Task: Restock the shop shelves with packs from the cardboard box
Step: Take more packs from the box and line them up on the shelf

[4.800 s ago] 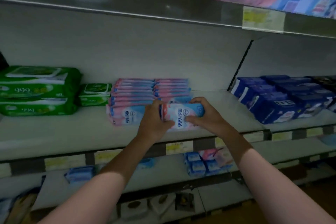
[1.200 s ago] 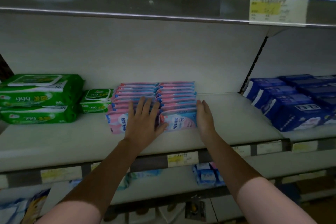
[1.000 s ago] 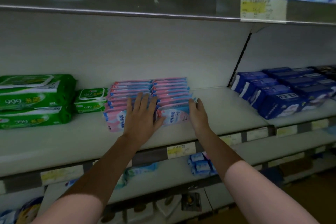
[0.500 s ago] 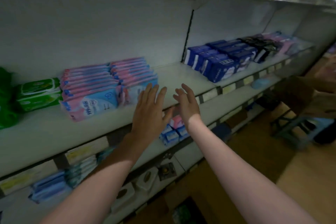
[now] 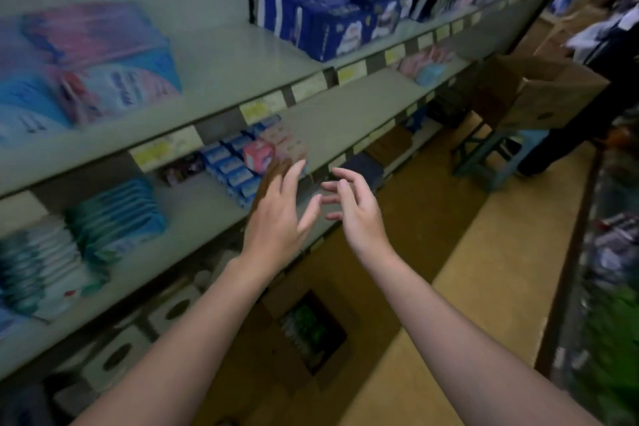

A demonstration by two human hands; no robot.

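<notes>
Both arms reach forward, left hand (image 5: 276, 218) and right hand (image 5: 356, 207) empty, fingers loose.

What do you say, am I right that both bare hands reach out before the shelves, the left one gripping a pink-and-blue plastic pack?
The left hand grips nothing: it is spread open and empty, like the right hand. Both do reach out before the shelves; the pink-and-blue plastic packs lie on the upper one. The head view shows it.

Dim shop light, strong motion blur both sides (pink packs (image 5: 100, 55) smeared), wide-angle bend at edges, ctr sharper.
</notes>
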